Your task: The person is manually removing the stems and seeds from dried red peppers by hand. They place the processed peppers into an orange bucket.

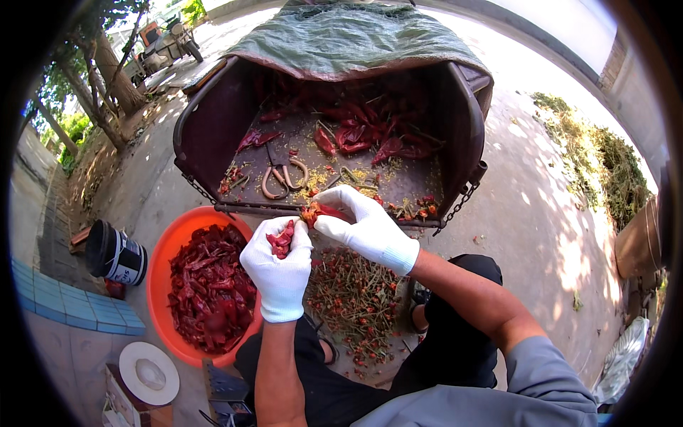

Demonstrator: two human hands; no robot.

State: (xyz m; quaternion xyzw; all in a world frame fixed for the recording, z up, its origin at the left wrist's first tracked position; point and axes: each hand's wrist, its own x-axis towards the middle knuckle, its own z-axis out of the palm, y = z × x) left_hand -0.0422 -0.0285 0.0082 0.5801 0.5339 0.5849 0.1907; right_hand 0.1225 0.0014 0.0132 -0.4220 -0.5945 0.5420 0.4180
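Note:
My gloved left hand (277,260) is closed around red dried chili pieces (281,240). My gloved right hand (359,224) pinches a dried red chili (324,212) with orange seedy innards at one end, close against my left fingertips. Just beyond lies a dark metal cart bed (199,128) holding more red chilies (356,135), scattered seeds and scissors (284,178) with pale handles. An orange basin (160,285) full of chilies stands left of my hands; a pile of stems and scraps (352,306) lies below them.
A green tarp (356,39) covers the cart's far part. At left are a black bucket (110,252), blue tiled edge (71,302), white disc (149,373), trees and a parked vehicle (163,50). At right are dried plants (605,164), a brown container (637,242) and a pale sack (622,359).

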